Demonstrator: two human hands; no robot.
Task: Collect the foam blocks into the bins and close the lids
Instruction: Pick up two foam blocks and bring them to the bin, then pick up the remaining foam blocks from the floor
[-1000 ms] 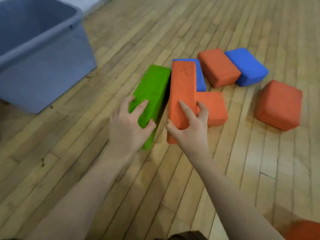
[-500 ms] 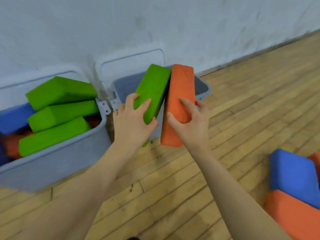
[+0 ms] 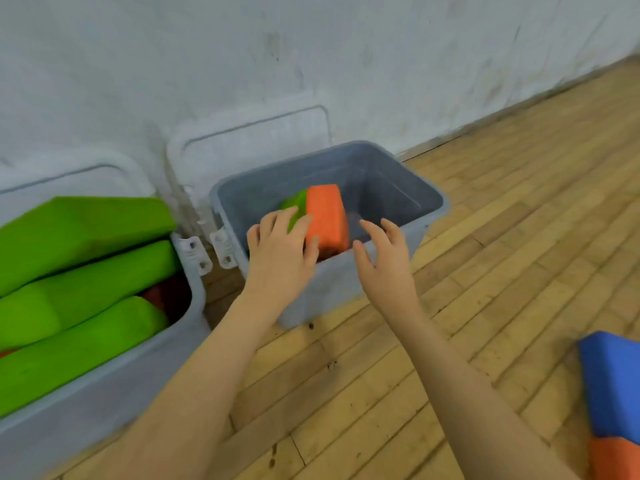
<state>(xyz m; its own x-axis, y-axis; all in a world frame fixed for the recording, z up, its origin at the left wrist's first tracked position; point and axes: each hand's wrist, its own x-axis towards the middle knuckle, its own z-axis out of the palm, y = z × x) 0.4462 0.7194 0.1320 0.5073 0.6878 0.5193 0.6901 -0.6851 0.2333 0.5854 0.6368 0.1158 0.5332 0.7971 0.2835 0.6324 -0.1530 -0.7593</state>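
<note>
Wooden floor [image 3: 485,271]: orange block [image 3: 327,216] (matte foam) stands in grey bin [image 3: 429,202], both hands released.

Two bins side by side on the floor [image 3: 502,271] against the wall [image 3: 311,46]. Left bin [image 3: 104,393] piled with blocks [image 3: 79,355]; right bin [image 3: 408,174] holds two blocks [image 3: 327,216] leaning upright. Lids [image 3: 256,147] stand behind. Two more blocks [image 3: 613,386] on floor, far right.

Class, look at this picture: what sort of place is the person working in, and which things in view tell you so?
Probably a gym or activity hall. The floor is narrow hardwood strips, it meets a scuffed white painted wall, and big foam blocks, such as the green ones piled in a grey bin, suggest play or exercise equipment.
</note>
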